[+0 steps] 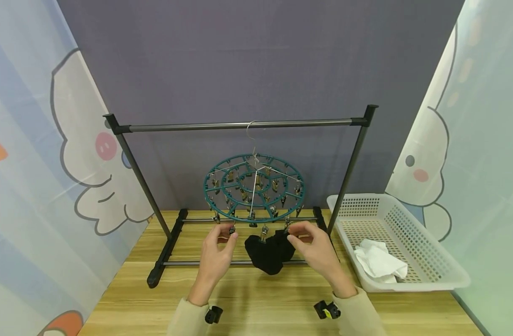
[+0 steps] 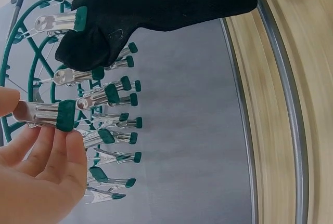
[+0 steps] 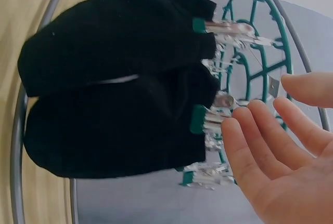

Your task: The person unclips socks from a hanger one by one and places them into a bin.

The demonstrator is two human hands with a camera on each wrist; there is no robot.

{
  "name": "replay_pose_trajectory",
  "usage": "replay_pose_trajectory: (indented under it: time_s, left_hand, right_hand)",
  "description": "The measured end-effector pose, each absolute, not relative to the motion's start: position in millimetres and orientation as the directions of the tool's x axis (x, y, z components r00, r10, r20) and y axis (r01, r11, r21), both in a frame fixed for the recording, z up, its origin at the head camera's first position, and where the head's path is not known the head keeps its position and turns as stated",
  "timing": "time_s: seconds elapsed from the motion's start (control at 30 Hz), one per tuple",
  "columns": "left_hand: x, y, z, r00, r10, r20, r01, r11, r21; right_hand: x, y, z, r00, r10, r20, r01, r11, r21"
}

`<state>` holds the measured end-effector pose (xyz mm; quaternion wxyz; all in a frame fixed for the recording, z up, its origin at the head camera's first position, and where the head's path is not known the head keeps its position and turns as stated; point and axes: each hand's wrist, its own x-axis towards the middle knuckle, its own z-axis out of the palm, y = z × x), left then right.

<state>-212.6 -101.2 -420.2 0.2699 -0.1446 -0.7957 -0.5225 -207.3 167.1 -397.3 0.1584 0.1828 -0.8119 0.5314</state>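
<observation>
Two black socks (image 3: pixel 119 128) hang from metal clips with green tips at the front of a round green drying hanger (image 1: pixel 209 198). My left hand (image 1: pixel 216 254) pinches a clip (image 2: pixel 44 114) on the front rim, left of the socks, between thumb and fingers; nothing is between that clip's green tips. Beside the right-hand sock is my right hand (image 1: pixel 317 247), its thumb apart from the fingers. In the right wrist view its fingertips (image 3: pixel 231 128) are close to the clip (image 3: pixel 205 119) on that sock; whether they touch it I cannot tell.
The hanger hooks over the bar (image 1: pixel 189 126) of a dark rack standing on a wooden table (image 1: pixel 256 298). Several other clips dangle around its rings. On the right, a white plastic basket (image 1: pixel 432 254) holds a crumpled white cloth (image 1: pixel 380 261). A grey curtain (image 1: pixel 256 60) hangs behind.
</observation>
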Motion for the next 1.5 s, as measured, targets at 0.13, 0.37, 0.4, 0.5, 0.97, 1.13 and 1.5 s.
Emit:
replay_pose_trajectory:
  time_s: [0.13,0.37,0.4,0.5,0.97,1.13,1.5]
  left_hand:
    - [-213,-102,-420,-0.816,-0.051,0.576,0.509,0.410,0.757]
    - [-214,-103,-420,-0.818,-0.051,0.572,0.507,0.406,0.761]
    - [-215,-103,-420,-0.819,-0.051,0.571,0.505,0.406,0.762]
    - [-215,-103,-421,-0.821,-0.051,0.569,0.502,0.412,0.761]
    - [-212,-104,-420,-0.832,-0.037,0.554,0.495,0.402,0.770]
    - [-212,-104,-420,-0.836,-0.036,0.547,0.489,0.401,0.774]
    - [-212,-104,-418,-0.846,-0.045,0.532,0.471,0.405,0.784]
  right_hand:
    - [-210,159,-402,-0.892,-0.156,0.425,-0.453,0.336,-0.826]
    - [-213,147,-410,-0.912,-0.190,0.364,-0.407,0.305,-0.861]
    - [-214,146,-411,-0.915,-0.197,0.352,-0.399,0.307,-0.864]
    - [-216,144,-415,-0.921,-0.224,0.320,-0.379,0.315,-0.870]
    - [-226,133,-437,-0.916,-0.270,0.298,-0.373,0.297,-0.879]
    - [-227,127,-441,-0.919,-0.241,0.311,-0.378,0.322,-0.868]
    - [-224,125,-436,-0.933,-0.236,0.272,-0.337,0.303,-0.891]
